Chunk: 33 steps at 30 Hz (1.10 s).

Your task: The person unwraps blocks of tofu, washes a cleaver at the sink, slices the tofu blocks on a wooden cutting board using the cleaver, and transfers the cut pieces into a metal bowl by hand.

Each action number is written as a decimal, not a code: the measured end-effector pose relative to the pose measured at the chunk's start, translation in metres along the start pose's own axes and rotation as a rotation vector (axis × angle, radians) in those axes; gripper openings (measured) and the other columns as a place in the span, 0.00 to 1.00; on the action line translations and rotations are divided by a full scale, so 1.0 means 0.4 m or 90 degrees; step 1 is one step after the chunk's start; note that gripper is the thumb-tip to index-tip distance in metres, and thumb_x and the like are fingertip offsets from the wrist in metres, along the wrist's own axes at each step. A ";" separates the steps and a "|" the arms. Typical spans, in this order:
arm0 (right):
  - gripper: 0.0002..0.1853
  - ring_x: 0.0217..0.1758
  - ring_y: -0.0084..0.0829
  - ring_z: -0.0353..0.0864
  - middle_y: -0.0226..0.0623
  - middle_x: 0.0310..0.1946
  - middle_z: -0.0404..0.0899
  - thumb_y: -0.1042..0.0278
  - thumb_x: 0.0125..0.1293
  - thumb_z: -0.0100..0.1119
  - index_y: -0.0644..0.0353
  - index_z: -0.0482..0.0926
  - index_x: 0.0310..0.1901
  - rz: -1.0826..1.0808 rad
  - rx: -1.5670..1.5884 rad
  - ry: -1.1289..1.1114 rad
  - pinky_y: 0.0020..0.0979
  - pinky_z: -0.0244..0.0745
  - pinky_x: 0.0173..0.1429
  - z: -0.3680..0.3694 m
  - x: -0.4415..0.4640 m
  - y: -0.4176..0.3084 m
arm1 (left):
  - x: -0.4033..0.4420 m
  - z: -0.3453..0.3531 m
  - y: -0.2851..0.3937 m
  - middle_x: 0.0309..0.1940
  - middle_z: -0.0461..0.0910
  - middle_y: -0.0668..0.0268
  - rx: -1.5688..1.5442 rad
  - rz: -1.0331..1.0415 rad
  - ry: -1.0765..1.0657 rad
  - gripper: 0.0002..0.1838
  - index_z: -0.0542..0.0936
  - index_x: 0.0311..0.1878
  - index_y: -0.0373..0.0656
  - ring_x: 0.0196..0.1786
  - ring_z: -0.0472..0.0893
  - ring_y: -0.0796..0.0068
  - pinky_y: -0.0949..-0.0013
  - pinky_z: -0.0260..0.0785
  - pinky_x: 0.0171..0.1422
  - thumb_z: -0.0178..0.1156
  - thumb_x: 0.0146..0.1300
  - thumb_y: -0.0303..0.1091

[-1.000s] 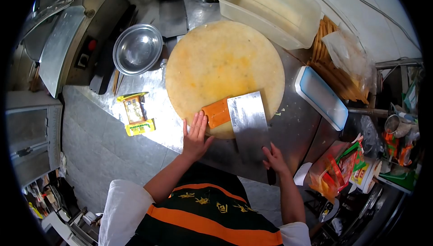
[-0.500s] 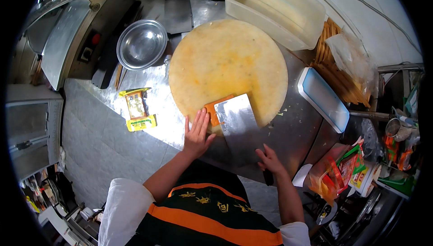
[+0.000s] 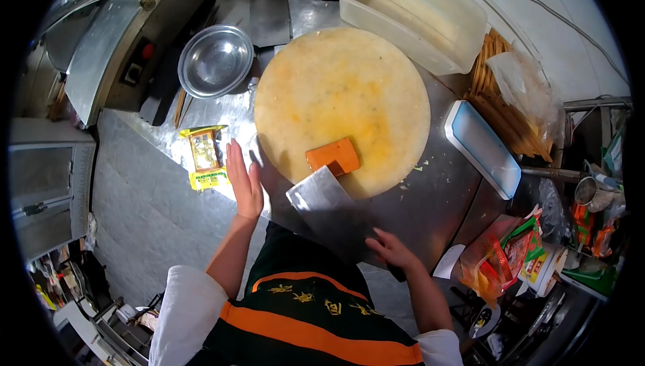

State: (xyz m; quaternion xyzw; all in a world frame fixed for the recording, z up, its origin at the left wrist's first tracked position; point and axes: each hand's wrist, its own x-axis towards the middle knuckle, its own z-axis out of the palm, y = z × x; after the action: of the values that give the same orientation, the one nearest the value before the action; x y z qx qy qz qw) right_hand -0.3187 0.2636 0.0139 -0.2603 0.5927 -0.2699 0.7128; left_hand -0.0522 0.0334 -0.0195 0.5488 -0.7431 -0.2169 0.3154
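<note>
An orange-brown rectangular block [image 3: 334,156] lies near the front edge of the round chopping board [image 3: 322,84]. My right hand [image 3: 395,253] grips the dark handle of a cleaver [image 3: 321,199]. Its broad blade points up and left, and its far corner overlaps the near side of the block in view. Left of the board, my left hand [image 3: 244,181] is raised with its fingers stretched out, holding nothing. Closest to it is a yellow-ended plastic packet [image 3: 204,152] with a brownish block showing through, lying on the metal table.
A metal bowl [image 3: 216,62] stands left of the board, beside a steel machine [image 3: 134,50]. Behind the board is a translucent plastic tub [image 3: 410,20]. To the right are a blue-rimmed white tray [image 3: 480,148], bundled wooden sticks [image 3: 507,121] and colourful plastic bags [image 3: 507,252].
My left hand has let go of the block and moved left toward the packet. The cleaver has drawn back toward me and left, leaving most of the block uncovered.
</note>
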 end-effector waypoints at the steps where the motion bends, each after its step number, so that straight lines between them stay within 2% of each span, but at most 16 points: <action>1: 0.14 0.13 0.15 0.58 0.24 0.19 0.63 0.61 0.66 0.51 0.56 0.68 0.50 -0.003 -0.001 -0.002 0.20 0.56 0.17 0.001 -0.025 -0.001 | 0.012 0.003 0.005 0.66 0.54 0.51 -0.028 0.005 -0.029 0.30 0.56 0.66 0.36 0.70 0.51 0.52 0.58 0.42 0.71 0.50 0.62 0.34; 2: 0.14 0.13 0.15 0.58 0.24 0.19 0.63 0.61 0.67 0.50 0.57 0.67 0.50 0.015 0.047 -0.007 0.21 0.56 0.17 0.001 -0.060 -0.007 | 0.024 0.007 0.019 0.65 0.56 0.50 -0.056 0.010 -0.060 0.31 0.57 0.65 0.35 0.68 0.54 0.51 0.58 0.45 0.70 0.54 0.59 0.32; 4: 0.13 0.13 0.16 0.58 0.25 0.18 0.63 0.62 0.67 0.49 0.57 0.67 0.50 0.031 0.096 -0.010 0.21 0.56 0.17 -0.003 -0.124 0.003 | 0.046 0.032 0.085 0.63 0.59 0.48 -0.088 0.118 -0.169 0.38 0.59 0.64 0.36 0.66 0.58 0.48 0.55 0.50 0.68 0.64 0.51 0.36; 6: 0.12 0.12 0.16 0.59 0.26 0.17 0.62 0.63 0.67 0.48 0.58 0.66 0.49 0.079 0.183 0.130 0.21 0.55 0.16 -0.005 -0.182 0.024 | 0.047 0.080 0.150 0.63 0.59 0.51 -0.058 0.264 -0.238 0.43 0.57 0.65 0.39 0.66 0.58 0.50 0.55 0.51 0.68 0.67 0.47 0.39; 7: 0.12 0.12 0.16 0.59 0.26 0.17 0.62 0.63 0.67 0.48 0.58 0.66 0.49 0.077 0.186 0.134 0.21 0.55 0.16 -0.006 -0.203 0.023 | 0.050 0.101 0.184 0.63 0.58 0.52 -0.024 0.280 -0.288 0.46 0.56 0.65 0.39 0.66 0.58 0.51 0.56 0.51 0.68 0.68 0.45 0.40; 10: 0.12 0.11 0.17 0.59 0.27 0.17 0.64 0.64 0.68 0.47 0.58 0.65 0.49 0.022 0.235 0.228 0.22 0.56 0.15 -0.015 -0.249 0.027 | 0.053 0.170 0.226 0.57 0.63 0.54 0.004 0.303 -0.312 0.48 0.57 0.65 0.41 0.59 0.64 0.53 0.57 0.55 0.62 0.69 0.39 0.39; 12: 0.10 0.11 0.17 0.59 0.28 0.19 0.65 0.65 0.68 0.46 0.58 0.64 0.48 -0.040 0.241 0.250 0.22 0.56 0.15 -0.027 -0.263 0.037 | 0.063 0.182 0.234 0.54 0.64 0.55 0.027 0.301 -0.323 0.47 0.58 0.65 0.41 0.57 0.64 0.54 0.57 0.56 0.61 0.69 0.39 0.38; 17: 0.10 0.10 0.18 0.59 0.29 0.20 0.66 0.67 0.68 0.45 0.58 0.64 0.49 -0.031 0.294 0.288 0.22 0.57 0.15 -0.035 -0.270 0.032 | 0.095 0.184 0.243 0.48 0.68 0.57 0.077 0.324 -0.334 0.43 0.59 0.64 0.43 0.52 0.69 0.58 0.59 0.62 0.56 0.67 0.42 0.36; 19: 0.10 0.10 0.18 0.59 0.29 0.20 0.66 0.68 0.68 0.45 0.58 0.64 0.49 -0.043 0.303 0.287 0.21 0.57 0.15 -0.035 -0.269 0.026 | 0.110 0.186 0.245 0.47 0.70 0.55 -0.275 -0.010 -0.361 0.38 0.60 0.62 0.41 0.48 0.72 0.61 0.59 0.66 0.50 0.60 0.49 0.44; 20: 0.10 0.10 0.18 0.59 0.29 0.20 0.66 0.68 0.68 0.45 0.58 0.64 0.49 -0.040 0.310 0.290 0.21 0.57 0.15 -0.033 -0.270 0.028 | 0.124 0.170 0.252 0.47 0.70 0.55 -0.271 -0.006 -0.364 0.38 0.60 0.62 0.41 0.48 0.72 0.61 0.59 0.66 0.50 0.60 0.49 0.44; 22: 0.10 0.10 0.18 0.59 0.28 0.20 0.66 0.69 0.68 0.44 0.58 0.64 0.49 -0.035 0.319 0.288 0.21 0.57 0.15 -0.032 -0.270 0.033 | 0.147 0.122 0.271 0.46 0.71 0.54 -0.952 -0.491 -0.507 0.35 0.62 0.61 0.42 0.44 0.74 0.64 0.62 0.70 0.46 0.55 0.53 0.51; 23: 0.10 0.10 0.18 0.59 0.28 0.20 0.66 0.69 0.68 0.44 0.58 0.64 0.49 -0.040 0.317 0.284 0.21 0.57 0.15 -0.034 -0.268 0.035 | 0.145 0.113 0.274 0.47 0.71 0.53 -1.045 -0.494 -0.520 0.34 0.62 0.60 0.43 0.46 0.74 0.63 0.62 0.71 0.47 0.51 0.54 0.55; 24: 0.10 0.10 0.18 0.59 0.28 0.20 0.67 0.69 0.68 0.44 0.58 0.64 0.49 -0.045 0.314 0.280 0.21 0.57 0.15 -0.035 -0.264 0.034 | 0.143 0.103 0.281 0.47 0.71 0.53 -1.042 -0.493 -0.519 0.34 0.62 0.60 0.43 0.46 0.74 0.63 0.62 0.71 0.47 0.51 0.54 0.55; 27: 0.09 0.11 0.18 0.59 0.28 0.20 0.67 0.69 0.68 0.44 0.57 0.64 0.49 -0.042 0.314 0.276 0.21 0.57 0.14 -0.040 -0.257 0.025 | 0.129 0.094 0.303 0.48 0.71 0.51 -1.259 -0.531 -0.528 0.35 0.62 0.61 0.42 0.47 0.74 0.60 0.59 0.71 0.44 0.48 0.56 0.57; 31: 0.09 0.11 0.18 0.59 0.28 0.20 0.68 0.68 0.68 0.45 0.57 0.64 0.48 -0.041 0.306 0.276 0.21 0.57 0.14 -0.048 -0.250 0.012 | 0.131 0.093 0.300 0.48 0.71 0.50 -1.277 -0.553 -0.530 0.35 0.62 0.61 0.43 0.46 0.75 0.59 0.60 0.71 0.45 0.48 0.56 0.57; 33: 0.09 0.11 0.18 0.60 0.28 0.20 0.68 0.67 0.68 0.45 0.57 0.64 0.48 -0.028 0.299 0.290 0.21 0.57 0.15 -0.049 -0.250 0.000 | 0.139 0.093 0.288 0.45 0.71 0.51 -1.190 -0.569 -0.531 0.36 0.63 0.60 0.42 0.46 0.73 0.59 0.60 0.69 0.47 0.51 0.53 0.57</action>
State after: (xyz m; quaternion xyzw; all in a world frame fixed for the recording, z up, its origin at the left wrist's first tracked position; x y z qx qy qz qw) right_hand -0.3532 0.3319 0.0813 -0.0347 0.6528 -0.4660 0.5962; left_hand -0.1678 0.0147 0.0439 0.1979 -0.0713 -0.9518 0.2234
